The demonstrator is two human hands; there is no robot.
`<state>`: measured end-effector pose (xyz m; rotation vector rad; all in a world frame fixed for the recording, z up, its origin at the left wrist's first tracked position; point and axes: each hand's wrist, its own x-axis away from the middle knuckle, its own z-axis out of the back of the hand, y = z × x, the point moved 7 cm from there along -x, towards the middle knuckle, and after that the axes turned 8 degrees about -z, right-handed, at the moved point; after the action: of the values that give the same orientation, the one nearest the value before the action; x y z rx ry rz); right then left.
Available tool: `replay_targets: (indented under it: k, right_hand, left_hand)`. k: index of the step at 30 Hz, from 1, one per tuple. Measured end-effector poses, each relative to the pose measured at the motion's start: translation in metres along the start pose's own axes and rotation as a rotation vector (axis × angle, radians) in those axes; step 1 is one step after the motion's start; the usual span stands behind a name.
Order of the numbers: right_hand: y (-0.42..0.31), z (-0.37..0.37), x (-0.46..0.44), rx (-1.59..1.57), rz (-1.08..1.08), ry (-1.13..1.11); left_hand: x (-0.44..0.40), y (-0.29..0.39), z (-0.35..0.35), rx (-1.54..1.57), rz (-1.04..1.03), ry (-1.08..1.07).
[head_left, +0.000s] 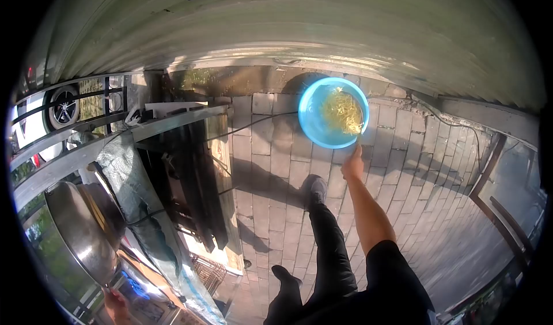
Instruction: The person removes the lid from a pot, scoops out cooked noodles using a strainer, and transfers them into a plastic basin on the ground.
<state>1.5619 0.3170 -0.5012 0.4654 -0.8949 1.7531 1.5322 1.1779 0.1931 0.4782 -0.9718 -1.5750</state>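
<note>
A light-blue plastic basin [308, 132] is in front of me over the brick paving, with a heap of pale yellow shreds [344, 113] in it, mostly toward its right side. My right hand [352, 165] reaches out with its fingers closed at the basin's near rim. Whether the basin rests on the paving or hangs just above it, I cannot tell. Far to the left, a large shiny metal pan [83, 233] is tilted on its side. My left hand [117, 306] is closed at the pan's lower end, partly cut off by the dark edge of the view.
A corrugated metal wall [345, 31] runs along the far side. On the left are a metal railing [63, 166], a grey-green tarp [135, 186] and a wire rack [207, 274]. A thin cable [253, 123] crosses the paving [288, 210]. A metal-framed panel [507, 181] borders the right.
</note>
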Motion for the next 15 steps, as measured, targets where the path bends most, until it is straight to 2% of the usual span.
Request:
replay_targets:
  k: [1, 3, 5, 6, 7, 10, 11, 13, 15]
  right_hand:
    - [-0.003, -0.002, 0.001, 0.036, 0.009, 0.018]
    - [-0.014, -0.004, 0.008, 0.068, 0.004, 0.003]
    - [-0.015, -0.007, 0.013, 0.098, 0.006, -0.007]
    - [-0.016, -0.003, 0.020, 0.058, 0.102, 0.055]
    - [-0.019, 0.004, 0.026, 0.017, 0.198, 0.120]
    - [-0.021, 0.021, 0.039, 0.012, 0.253, 0.151]
    - [-0.024, 0.028, 0.043, 0.012, 0.254, 0.154]
    - [-0.026, 0.041, 0.051, 0.074, 0.073, 0.005]
    - [-0.035, 0.054, 0.057, 0.063, 0.067, 0.034]
  left_hand:
    - [-0.019, -0.002, 0.017, -0.015, -0.004, 0.005]
    - [-0.052, -0.001, 0.038, -0.284, -0.108, -0.225]
    - [-0.043, -0.002, 0.035, -0.236, -0.056, -0.144]
    - [-0.043, -0.004, 0.038, -0.184, -0.004, -0.069]
    - [-0.042, -0.003, 0.036, -0.183, -0.003, -0.072]
    - [-0.045, -0.006, 0.034, -0.213, 0.002, -0.067]
    - [-0.046, -0.006, 0.035, -0.195, -0.001, -0.086]
    - [-0.046, -0.007, 0.035, -0.174, 0.001, -0.110]
    - [-0.049, -0.011, 0.036, -0.127, 0.023, -0.091]
